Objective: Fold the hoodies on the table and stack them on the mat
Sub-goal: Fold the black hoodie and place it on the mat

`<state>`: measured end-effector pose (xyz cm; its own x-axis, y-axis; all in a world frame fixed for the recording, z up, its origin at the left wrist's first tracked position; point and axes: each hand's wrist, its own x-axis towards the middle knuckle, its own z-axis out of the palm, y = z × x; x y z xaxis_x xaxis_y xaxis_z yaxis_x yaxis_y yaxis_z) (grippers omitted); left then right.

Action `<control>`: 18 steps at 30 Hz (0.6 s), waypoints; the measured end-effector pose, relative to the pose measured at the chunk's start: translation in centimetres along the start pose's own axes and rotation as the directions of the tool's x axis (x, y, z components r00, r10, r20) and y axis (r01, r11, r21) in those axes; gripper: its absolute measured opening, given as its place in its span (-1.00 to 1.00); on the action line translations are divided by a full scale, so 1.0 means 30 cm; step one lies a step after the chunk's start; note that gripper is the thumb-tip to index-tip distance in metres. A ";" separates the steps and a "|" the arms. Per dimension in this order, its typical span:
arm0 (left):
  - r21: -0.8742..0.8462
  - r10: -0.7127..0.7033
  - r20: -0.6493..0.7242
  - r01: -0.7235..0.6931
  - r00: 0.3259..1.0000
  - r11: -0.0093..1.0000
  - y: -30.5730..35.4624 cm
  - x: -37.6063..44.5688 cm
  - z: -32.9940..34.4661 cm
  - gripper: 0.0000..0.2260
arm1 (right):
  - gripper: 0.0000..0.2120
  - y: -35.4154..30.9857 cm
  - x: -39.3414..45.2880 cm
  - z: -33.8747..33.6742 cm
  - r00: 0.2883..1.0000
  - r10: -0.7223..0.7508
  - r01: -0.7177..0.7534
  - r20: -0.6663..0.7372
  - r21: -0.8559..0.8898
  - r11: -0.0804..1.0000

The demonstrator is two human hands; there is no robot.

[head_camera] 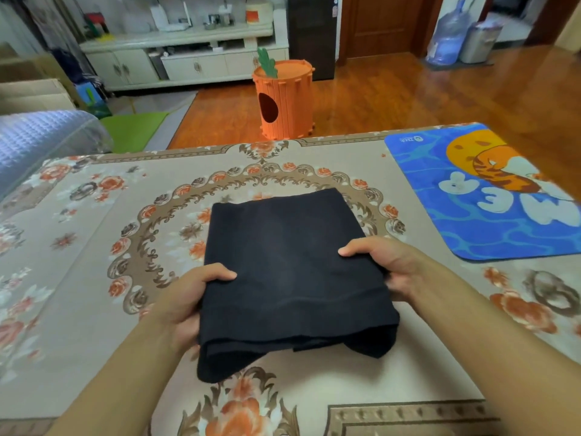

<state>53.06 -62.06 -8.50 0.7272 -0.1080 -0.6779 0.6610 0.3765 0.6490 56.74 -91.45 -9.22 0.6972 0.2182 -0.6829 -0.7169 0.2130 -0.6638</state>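
A black hoodie (pixel 289 265), folded into a thick rectangle, lies at the middle of the floral table (pixel 94 240). My left hand (pixel 185 297) grips its left edge, thumb on top and fingers underneath. My right hand (pixel 386 265) grips the right edge the same way. The near end of the hoodie is lifted a little off the table and its layers sag. The blue cartoon mat (pixel 490 196) lies at the far right of the table with nothing on it.
Beyond the table's far edge stands an orange carrot-shaped bin (pixel 283 99) on the wooden floor. A bluish quilted cover (pixel 41 136) lies past the table's left corner. White cabinets (pixel 185 61) line the back wall.
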 end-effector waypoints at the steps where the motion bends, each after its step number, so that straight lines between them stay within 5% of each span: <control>1: -0.017 -0.007 0.027 0.007 1.000 1.000 -0.004 -0.013 0.001 -0.47 | -0.71 -0.003 -0.010 -0.008 1.000 0.005 -0.005 -0.003 -0.004 1.000; 4: -0.057 -0.029 0.103 0.035 0.994 0.998 0.006 -0.048 0.046 -0.44 | -0.75 -0.032 -0.046 -0.045 1.000 -0.006 0.005 -0.008 -0.050 0.999; 10: 0.019 0.080 0.234 -0.087 0.969 0.996 0.077 0.010 0.374 -0.67 | -0.84 -0.218 -0.159 -0.243 0.977 -0.170 0.155 -0.132 -0.117 0.981; 18: 0.068 0.133 0.433 -0.180 0.891 0.981 0.094 0.335 1.035 -0.62 | -0.83 -0.660 -0.274 -0.735 0.825 -0.393 0.258 -0.406 -0.347 0.901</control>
<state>67.98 -90.66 -2.76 0.8165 -0.4447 -0.3682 0.5305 0.3260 0.7825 65.20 -118.45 2.83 0.8568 -0.2900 -0.4264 -0.4663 -0.0824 -0.8808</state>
